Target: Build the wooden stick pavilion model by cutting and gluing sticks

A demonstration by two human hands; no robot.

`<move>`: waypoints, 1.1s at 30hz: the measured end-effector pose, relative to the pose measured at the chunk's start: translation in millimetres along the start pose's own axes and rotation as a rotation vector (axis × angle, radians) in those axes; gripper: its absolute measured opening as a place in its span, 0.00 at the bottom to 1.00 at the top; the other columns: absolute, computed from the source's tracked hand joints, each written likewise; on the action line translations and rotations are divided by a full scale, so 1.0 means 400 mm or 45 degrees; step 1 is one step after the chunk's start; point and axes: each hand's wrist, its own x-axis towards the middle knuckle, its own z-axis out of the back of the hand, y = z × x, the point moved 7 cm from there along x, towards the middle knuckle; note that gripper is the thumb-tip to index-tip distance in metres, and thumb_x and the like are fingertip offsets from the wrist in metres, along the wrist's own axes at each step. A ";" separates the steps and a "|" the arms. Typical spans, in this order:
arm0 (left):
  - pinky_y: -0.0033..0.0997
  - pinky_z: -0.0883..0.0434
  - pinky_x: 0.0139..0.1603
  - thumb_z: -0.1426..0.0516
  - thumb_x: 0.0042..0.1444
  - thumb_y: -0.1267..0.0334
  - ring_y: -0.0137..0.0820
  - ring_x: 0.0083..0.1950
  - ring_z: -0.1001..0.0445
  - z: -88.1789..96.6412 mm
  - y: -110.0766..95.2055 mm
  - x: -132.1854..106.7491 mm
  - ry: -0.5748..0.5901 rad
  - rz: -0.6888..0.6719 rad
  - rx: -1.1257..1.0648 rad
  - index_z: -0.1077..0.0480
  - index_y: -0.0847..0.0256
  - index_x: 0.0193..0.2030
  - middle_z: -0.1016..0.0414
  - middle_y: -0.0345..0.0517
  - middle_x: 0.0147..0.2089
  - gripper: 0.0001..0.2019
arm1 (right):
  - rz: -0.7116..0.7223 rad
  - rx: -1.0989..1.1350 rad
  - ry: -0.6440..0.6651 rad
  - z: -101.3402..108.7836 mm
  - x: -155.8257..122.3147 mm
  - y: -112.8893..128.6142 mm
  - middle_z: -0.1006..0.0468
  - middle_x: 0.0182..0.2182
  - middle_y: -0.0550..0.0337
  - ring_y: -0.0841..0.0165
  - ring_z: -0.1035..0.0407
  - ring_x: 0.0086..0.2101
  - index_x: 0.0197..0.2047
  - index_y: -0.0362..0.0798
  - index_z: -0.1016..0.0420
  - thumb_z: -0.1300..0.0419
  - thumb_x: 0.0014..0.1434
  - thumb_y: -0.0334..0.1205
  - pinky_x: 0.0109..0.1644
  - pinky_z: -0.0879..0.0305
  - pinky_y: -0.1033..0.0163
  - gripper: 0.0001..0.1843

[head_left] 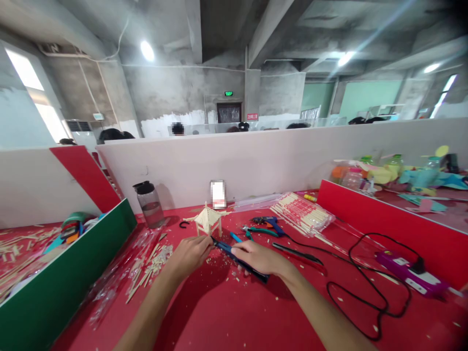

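Observation:
My right hand is wrapped round a long dark blue and black hand tool, which points up and left; its exact kind is not clear. Close to the tool's tip, the fingers of my left hand are pinched together, and what they hold is hidden. Just behind my hands stands a small model pavilion of pale wooden sticks, with a pointed roof on thin legs. A bright blue object lies partly behind the tool. Small wood chips are scattered beneath my hands.
Teal-handled pliers, a blue glue gun and a black-and-red tool lie to the right. Beyond are bundled sticks, a cable and a purple power strip. Loose sticks and a bottle are left; a phone stands behind.

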 end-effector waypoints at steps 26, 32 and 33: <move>0.27 0.34 0.36 0.55 0.69 0.62 0.32 0.37 0.23 -0.010 0.006 0.001 -0.057 0.049 0.005 0.31 0.57 0.45 0.22 0.46 0.41 0.12 | 0.028 -0.053 -0.054 0.009 -0.003 0.010 0.29 0.23 0.64 0.70 0.34 0.20 0.37 0.47 0.31 0.50 0.65 0.56 0.25 0.39 0.68 0.20; 0.26 0.34 0.34 0.53 0.67 0.64 0.32 0.37 0.23 -0.013 0.009 -0.002 -0.096 0.061 -0.056 0.31 0.57 0.43 0.22 0.45 0.40 0.10 | 0.053 -0.080 -0.057 0.008 -0.006 0.021 0.29 0.23 0.64 0.70 0.34 0.21 0.38 0.47 0.30 0.49 0.65 0.56 0.27 0.39 0.67 0.20; 0.26 0.34 0.34 0.53 0.67 0.64 0.32 0.37 0.23 -0.012 0.009 -0.002 -0.099 0.065 -0.058 0.31 0.57 0.43 0.22 0.45 0.40 0.10 | 0.054 -0.079 -0.056 0.008 -0.006 0.021 0.29 0.23 0.65 0.71 0.34 0.21 0.38 0.47 0.30 0.49 0.65 0.56 0.27 0.40 0.67 0.20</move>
